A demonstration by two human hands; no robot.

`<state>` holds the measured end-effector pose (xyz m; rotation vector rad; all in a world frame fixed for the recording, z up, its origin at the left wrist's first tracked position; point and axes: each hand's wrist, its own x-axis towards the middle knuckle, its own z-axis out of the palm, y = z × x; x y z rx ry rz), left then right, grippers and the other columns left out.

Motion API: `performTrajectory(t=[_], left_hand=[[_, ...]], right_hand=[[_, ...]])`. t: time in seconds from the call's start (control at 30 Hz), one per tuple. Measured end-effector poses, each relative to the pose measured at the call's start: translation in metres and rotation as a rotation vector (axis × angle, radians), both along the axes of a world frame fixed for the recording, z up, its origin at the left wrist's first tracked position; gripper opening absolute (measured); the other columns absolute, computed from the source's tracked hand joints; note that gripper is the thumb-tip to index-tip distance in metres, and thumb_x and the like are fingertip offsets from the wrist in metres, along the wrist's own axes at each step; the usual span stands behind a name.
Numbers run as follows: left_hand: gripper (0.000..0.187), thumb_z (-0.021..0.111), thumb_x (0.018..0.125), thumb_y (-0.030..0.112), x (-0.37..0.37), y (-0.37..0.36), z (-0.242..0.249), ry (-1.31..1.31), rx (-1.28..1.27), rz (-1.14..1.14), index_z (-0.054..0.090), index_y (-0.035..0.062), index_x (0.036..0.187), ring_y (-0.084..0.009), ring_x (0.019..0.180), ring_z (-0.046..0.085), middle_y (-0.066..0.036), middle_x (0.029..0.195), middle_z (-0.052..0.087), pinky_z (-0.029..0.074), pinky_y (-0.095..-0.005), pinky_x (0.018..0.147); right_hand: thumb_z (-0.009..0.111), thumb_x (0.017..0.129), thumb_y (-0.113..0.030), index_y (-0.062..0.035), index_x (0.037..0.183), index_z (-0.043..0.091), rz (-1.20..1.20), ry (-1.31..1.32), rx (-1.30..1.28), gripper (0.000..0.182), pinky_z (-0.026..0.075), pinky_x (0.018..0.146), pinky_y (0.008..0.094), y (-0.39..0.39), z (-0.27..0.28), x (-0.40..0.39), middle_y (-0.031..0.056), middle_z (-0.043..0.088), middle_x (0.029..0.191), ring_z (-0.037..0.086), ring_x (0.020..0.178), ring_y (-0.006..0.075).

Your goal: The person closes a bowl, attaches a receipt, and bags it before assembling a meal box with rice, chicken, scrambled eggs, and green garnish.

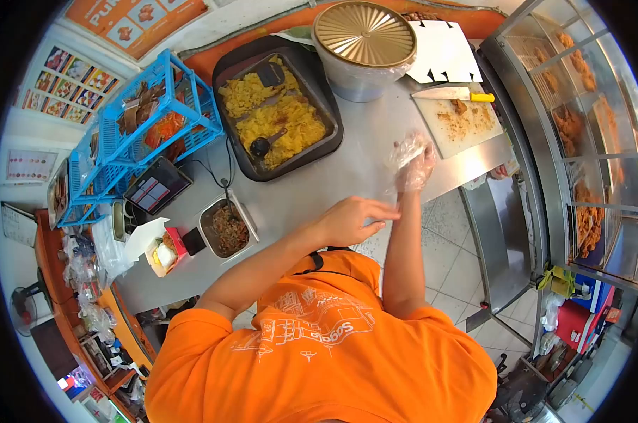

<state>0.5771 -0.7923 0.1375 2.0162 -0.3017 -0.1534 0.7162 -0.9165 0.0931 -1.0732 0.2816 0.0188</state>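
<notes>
Head view: right hand [412, 163], fingers loosely spread above the steel counter [333, 176], sits inside a thin clear plastic glove [403, 149], while the bare left hand [351, 220] pinches its cuff at the wrist; judged light, limp, slippery, tear-prone, best gripped at the cuff.

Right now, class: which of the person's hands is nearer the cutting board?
Right. The right hand, in a clear plastic glove, hovers just beside the cutting board; the bare left hand is farther back, at the right wrist.

Knife [451, 94] on board [460, 127]; tray [277, 113] left
</notes>
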Motion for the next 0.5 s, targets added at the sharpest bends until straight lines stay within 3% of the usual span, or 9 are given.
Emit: performTrajectory(t=[0.03, 0.07, 0.2, 0.27, 0.3, 0.37, 0.4, 0.43, 0.5], left_hand=[[0.068, 0.069, 0.086, 0.012, 0.001, -0.001, 0.002, 0.305, -0.074, -0.143, 0.04, 0.0103, 0.148, -0.0301, 0.129, 0.052, -0.02, 0.148, 0.041, 0.049, -0.0392, 0.1], [0.076, 0.076, 0.08, 0.012, 0.009, -0.008, 0.005, 0.012, -0.019, 0.115, 0.039, 0.0121, 0.146, -0.0264, 0.112, 0.061, -0.018, 0.144, 0.042, 0.054, -0.035, 0.086], [0.09, 0.083, 0.072, 0.018, 0.075, -0.01, -0.015, -0.155, 0.058, 0.409, 0.034, 0.0097, 0.146, -0.026, 0.106, 0.061, -0.016, 0.137, 0.044, 0.054, -0.0346, 0.084], [0.101, 0.089, 0.063, 0.022, 0.095, -0.012, -0.031, -0.049, -0.011, 0.082, 0.03, 0.0065, 0.144, -0.024, 0.112, 0.057, -0.015, 0.135, 0.045, 0.053, -0.0343, 0.083], [0.101, 0.089, 0.063, 0.022, 0.095, -0.015, -0.029, -0.044, -0.016, 0.089, 0.03, 0.0065, 0.144, -0.024, 0.112, 0.057, -0.015, 0.135, 0.045, 0.053, -0.0343, 0.083], [0.104, 0.088, 0.062, 0.022, 0.098, -0.018, -0.024, -0.015, -0.109, -0.177, 0.026, 0.0049, 0.144, -0.025, 0.118, 0.053, -0.014, 0.138, 0.042, 0.051, -0.0357, 0.086], [0.094, 0.083, 0.07, 0.019, 0.101, -0.024, -0.021, 0.053, -0.136, -0.164, 0.028, 0.0074, 0.145, -0.0285, 0.12, 0.052, -0.013, 0.143, 0.037, 0.049, -0.0378, 0.093], [0.094, 0.083, 0.07, 0.019, 0.108, -0.029, -0.024, 0.057, -0.131, -0.16, 0.028, 0.0074, 0.145, -0.0285, 0.12, 0.052, -0.013, 0.143, 0.037, 0.049, -0.0378, 0.093], [0.088, 0.077, 0.079, 0.018, 0.148, -0.023, -0.041, 0.42, -0.204, -0.187, 0.026, 0.014, 0.15, -0.0306, 0.128, 0.047, -0.013, 0.148, 0.031, 0.044, -0.0388, 0.104]], right_hand=[[0.054, 0.097, -0.01, -0.004, 0.109, 0.058, -0.007, 0.003, 0.007, 0.014, 0.054, 0.072, 0.0283, -0.005, -0.002, 0.003, 0.007, 0.065, 0.103, 0.064, 0.086, 0.0162], [0.057, 0.098, -0.014, -0.0037, 0.107, 0.06, 0.062, -0.006, 0.013, 0.015, 0.052, 0.071, 0.0277, -0.006, -0.004, 0.006, 0.0054, 0.065, 0.097, 0.062, 0.083, 0.0139], [0.06, 0.098, -0.016, -0.0065, 0.103, 0.062, 0.204, 0.032, -0.031, 0.011, 0.05, 0.069, 0.0258, -0.007, -0.01, 0.0, 0.0014, 0.063, 0.091, 0.059, 0.08, 0.0095], [0.06, 0.098, -0.015, -0.0073, 0.102, 0.062, 0.215, 0.094, -0.071, 0.009, 0.049, 0.069, 0.0257, -0.013, -0.009, 0.006, 0.0009, 0.062, 0.091, 0.058, 0.079, 0.0091], [0.059, 0.097, -0.012, -0.0069, 0.103, 0.062, 0.186, 0.129, -0.061, 0.009, 0.049, 0.065, 0.0264, -0.02, -0.009, 0.01, 0.0012, 0.062, 0.09, 0.058, 0.076, 0.0101], [0.058, 0.095, -0.007, -0.0062, 0.105, 0.061, 0.119, 0.192, -0.027, 0.011, 0.047, 0.057, 0.0279, -0.028, -0.01, 0.017, 0.0018, 0.062, 0.088, 0.058, 0.071, 0.012], [0.059, 0.095, -0.008, -0.006, 0.114, 0.059, 0.093, 0.216, -0.169, 0.019, 0.05, 0.057, 0.029, -0.027, -0.001, 0.02, 0.0035, 0.064, 0.092, 0.061, 0.074, 0.0153], [0.059, 0.095, -0.008, -0.006, 0.114, 0.059, 0.098, 0.219, -0.164, 0.019, 0.05, 0.057, 0.029, -0.028, -0.003, 0.021, 0.0035, 0.064, 0.092, 0.061, 0.074, 0.0153], [0.06, 0.096, -0.016, -0.012, 0.125, 0.056, 0.19, 0.168, 0.01, 0.03, 0.058, 0.064, 0.0335, -0.03, -0.024, 0.031, 0.0053, 0.066, 0.096, 0.067, 0.083, 0.0202]])
